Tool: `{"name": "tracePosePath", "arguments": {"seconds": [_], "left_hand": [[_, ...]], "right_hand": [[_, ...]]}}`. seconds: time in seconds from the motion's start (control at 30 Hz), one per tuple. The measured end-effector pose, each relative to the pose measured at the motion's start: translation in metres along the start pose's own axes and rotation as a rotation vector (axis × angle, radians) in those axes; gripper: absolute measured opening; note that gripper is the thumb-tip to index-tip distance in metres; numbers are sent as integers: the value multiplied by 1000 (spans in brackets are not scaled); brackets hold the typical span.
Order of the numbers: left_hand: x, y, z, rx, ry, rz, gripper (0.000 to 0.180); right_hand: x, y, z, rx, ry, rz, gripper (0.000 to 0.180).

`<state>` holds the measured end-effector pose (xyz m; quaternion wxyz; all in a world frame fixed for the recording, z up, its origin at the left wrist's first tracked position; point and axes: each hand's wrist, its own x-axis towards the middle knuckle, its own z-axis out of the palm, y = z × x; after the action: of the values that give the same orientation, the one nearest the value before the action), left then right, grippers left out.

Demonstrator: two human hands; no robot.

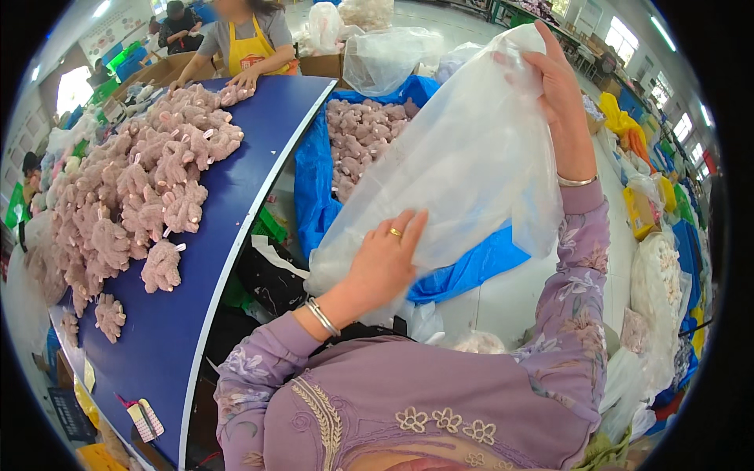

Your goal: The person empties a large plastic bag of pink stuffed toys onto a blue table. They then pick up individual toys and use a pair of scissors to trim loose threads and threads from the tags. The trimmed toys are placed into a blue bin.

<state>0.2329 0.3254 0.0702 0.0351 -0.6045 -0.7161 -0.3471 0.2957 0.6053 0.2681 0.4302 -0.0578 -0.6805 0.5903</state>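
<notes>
A large clear plastic bag (pixel 463 165) is stretched out in front of me. My right hand (pixel 567 106) is raised and pinches its upper corner. Against the lower part of the bag rests my left hand (pixel 385 263), fingers stretched out rather than wrapped round it. Behind the bag stands a blue plastic-lined container (pixel 314 208) holding many small pinkish-brown plush toys (pixel 361 137); the bag hides part of it. On the blue table (pixel 236 196) to the left lies a big heap of similar plush toys (pixel 129 200) with white tags.
A person in a yellow apron (pixel 253 49) has both hands at the heap's far end. A small pink-and-white item (pixel 143 418) lies near the table's near edge. Bulging clear bags (pixel 389 59) stand beyond the container. Bags and boxes (pixel 656 267) line the right side.
</notes>
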Motion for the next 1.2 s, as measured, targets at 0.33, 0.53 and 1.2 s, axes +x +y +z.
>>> {"name": "tracePosePath", "arguments": {"seconds": [0.33, 0.53, 1.2], "left_hand": [[-39, 2, -150, 69, -85, 186, 57], [-50, 24, -168, 51, -225, 236, 55], [-60, 24, -178, 52, -259, 240, 42]], "right_hand": [[-6, 19, -45, -1407, -697, 610, 28], [-46, 33, -11, -1576, -844, 22, 30], [-107, 46, 85, -304, -1424, 418, 22]]}}
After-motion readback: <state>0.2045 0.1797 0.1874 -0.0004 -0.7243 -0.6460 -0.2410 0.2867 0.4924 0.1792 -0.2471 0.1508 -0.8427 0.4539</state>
